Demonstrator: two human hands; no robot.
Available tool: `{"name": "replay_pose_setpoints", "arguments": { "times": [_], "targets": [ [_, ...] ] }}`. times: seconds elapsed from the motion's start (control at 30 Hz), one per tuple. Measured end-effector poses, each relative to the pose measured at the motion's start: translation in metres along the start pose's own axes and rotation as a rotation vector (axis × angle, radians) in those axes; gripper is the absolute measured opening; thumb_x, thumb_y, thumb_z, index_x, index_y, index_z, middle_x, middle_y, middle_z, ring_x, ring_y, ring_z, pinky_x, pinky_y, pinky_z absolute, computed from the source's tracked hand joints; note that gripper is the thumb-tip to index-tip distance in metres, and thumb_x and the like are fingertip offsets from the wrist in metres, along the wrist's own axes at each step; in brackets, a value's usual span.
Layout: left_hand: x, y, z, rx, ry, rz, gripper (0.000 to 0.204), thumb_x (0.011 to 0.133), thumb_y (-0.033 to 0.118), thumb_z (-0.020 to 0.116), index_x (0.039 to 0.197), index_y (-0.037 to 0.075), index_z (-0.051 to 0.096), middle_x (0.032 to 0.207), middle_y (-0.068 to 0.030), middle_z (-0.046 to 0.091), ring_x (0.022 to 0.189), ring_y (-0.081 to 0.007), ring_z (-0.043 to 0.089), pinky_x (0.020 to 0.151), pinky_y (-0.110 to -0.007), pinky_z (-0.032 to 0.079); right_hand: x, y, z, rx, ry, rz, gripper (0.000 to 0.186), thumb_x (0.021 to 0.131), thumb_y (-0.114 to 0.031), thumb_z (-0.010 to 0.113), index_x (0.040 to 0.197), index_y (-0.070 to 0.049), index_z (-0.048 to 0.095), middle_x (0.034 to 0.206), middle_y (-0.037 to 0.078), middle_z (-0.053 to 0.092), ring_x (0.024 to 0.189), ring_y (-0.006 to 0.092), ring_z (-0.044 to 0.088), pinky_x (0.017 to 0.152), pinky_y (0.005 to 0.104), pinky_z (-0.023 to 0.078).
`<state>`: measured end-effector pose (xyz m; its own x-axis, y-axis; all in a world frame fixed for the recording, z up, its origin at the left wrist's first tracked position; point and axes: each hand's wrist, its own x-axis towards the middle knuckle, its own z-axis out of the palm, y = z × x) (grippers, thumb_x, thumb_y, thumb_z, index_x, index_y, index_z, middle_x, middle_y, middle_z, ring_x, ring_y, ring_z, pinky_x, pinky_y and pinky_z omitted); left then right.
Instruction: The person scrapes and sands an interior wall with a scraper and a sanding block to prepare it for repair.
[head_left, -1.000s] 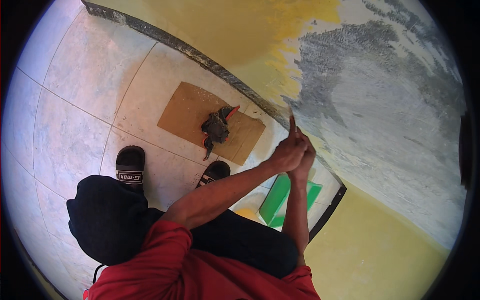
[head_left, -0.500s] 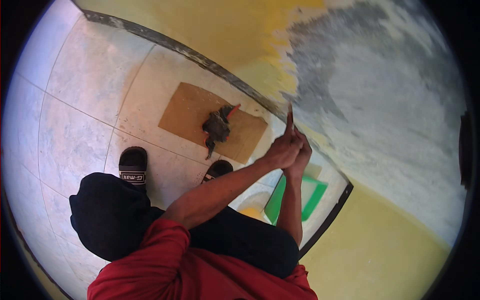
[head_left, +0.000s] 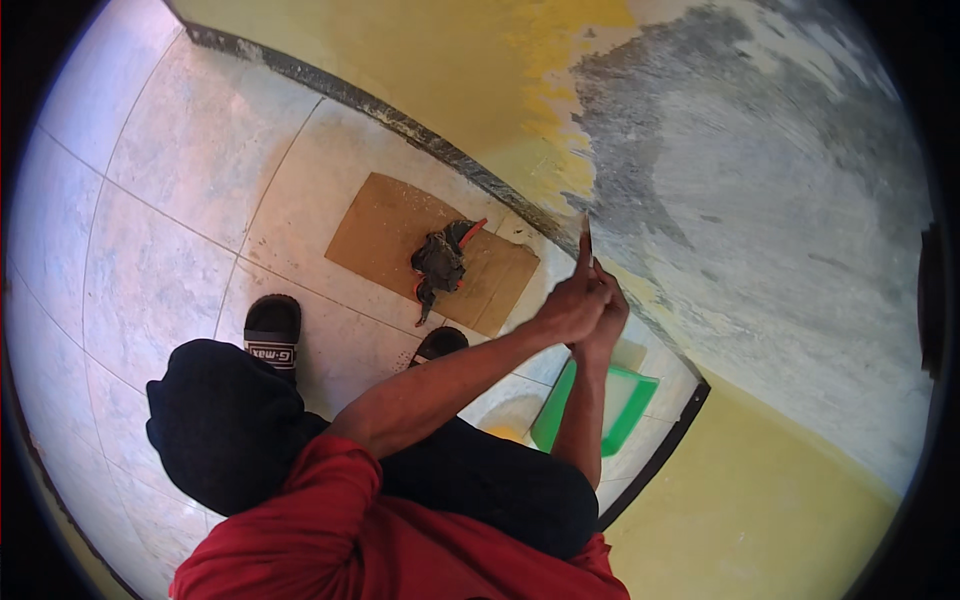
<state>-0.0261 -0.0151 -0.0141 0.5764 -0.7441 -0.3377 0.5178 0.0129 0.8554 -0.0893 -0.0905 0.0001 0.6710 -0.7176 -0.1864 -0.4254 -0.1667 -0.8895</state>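
My hands are pressed together beside the wall at the right. My left hand [head_left: 572, 306] reaches across from the lower left, one finger stretched up along the wall and the others closed. Behind it and partly covered, my right hand [head_left: 610, 318] is closed against it. Something thin and narrow seems to run up from between them toward the wall; its kind cannot be made out. The tip by the finger is at or near the wall [head_left: 740, 190], where a rough grey patch meets yellow paint.
Brown cardboard [head_left: 385, 220] lies on the tiled floor [head_left: 180, 190], bearing a crumpled dark bundle [head_left: 440, 258] with red-orange parts. A green-rimmed tray [head_left: 628, 420] sits behind my right forearm, near a yellow round thing [head_left: 503, 432]. Dark skirting [head_left: 400, 120] edges the wall. Black sandals [head_left: 272, 325] are on my feet.
The whole view has shifted slightly, so the floor things appear a little lower and to the right. My hands stay together by the wall, a touch lower in the picture.
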Motion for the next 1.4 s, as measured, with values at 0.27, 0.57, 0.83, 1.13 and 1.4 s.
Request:
{"name": "replay_pose_setpoints", "arguments": {
  "times": [0.27,0.57,0.83,1.13,1.4],
  "targets": [
    [-0.007,0.012,0.004,0.051,-0.025,-0.031,0.086,0.081,0.028,0.044,0.140,0.004,-0.014,0.088,-0.0342,0.058,0.083,-0.0473,0.058,0.074,-0.045,0.047,0.000,-0.009,0.000,0.105,-0.016,0.037,0.031,0.083,0.000,0.053,0.113,0.004,0.058,0.092,0.004,0.062,0.081,0.0104,0.055,0.075,0.0240,0.045],
    [-0.008,0.016,0.000,0.002,0.002,-0.036,0.086,0.079,0.029,0.042,0.140,0.001,-0.013,0.101,-0.0358,0.055,0.091,-0.0473,0.056,0.077,-0.042,0.046,-0.002,-0.019,0.006,-0.170,-0.013,-0.052,0.029,0.083,-0.002,0.054,0.111,0.003,0.059,0.091,0.005,0.063,0.082,0.0094,0.055,0.073,0.0240,0.045],
    [0.026,-0.041,0.000,-0.056,0.173,0.112,0.084,0.081,0.029,0.043,0.139,-0.003,-0.009,0.103,-0.0375,0.053,0.094,-0.0483,0.055,0.083,-0.042,0.045,0.017,-0.005,0.022,-0.354,-0.127,-0.042,0.027,0.081,-0.005,0.057,0.106,0.002,0.062,0.091,0.007,0.064,0.081,0.0128,0.057,0.073,0.0275,0.047],
    [0.026,-0.021,0.007,0.302,0.098,0.051,0.080,0.081,0.021,0.040,0.136,-0.008,-0.010,0.114,-0.0375,0.046,0.098,-0.0453,0.054,0.085,-0.041,0.045,0.023,0.007,0.005,-0.281,-0.123,-0.182,0.020,0.082,-0.002,0.054,0.101,0.002,0.062,0.093,0.007,0.063,0.080,0.0123,0.056,0.074,0.0265,0.046],
    [0.000,0.016,-0.011,0.017,0.012,-0.071,0.083,0.079,0.022,0.041,0.138,-0.004,-0.011,0.111,-0.0320,0.052,0.100,-0.0451,0.053,0.086,-0.041,0.044,0.010,-0.001,0.016,-0.079,0.008,-0.072,0.020,0.080,0.001,0.055,0.099,0.003,0.061,0.097,0.008,0.063,0.087,0.0133,0.055,0.080,0.0262,0.044]
  ]
}}
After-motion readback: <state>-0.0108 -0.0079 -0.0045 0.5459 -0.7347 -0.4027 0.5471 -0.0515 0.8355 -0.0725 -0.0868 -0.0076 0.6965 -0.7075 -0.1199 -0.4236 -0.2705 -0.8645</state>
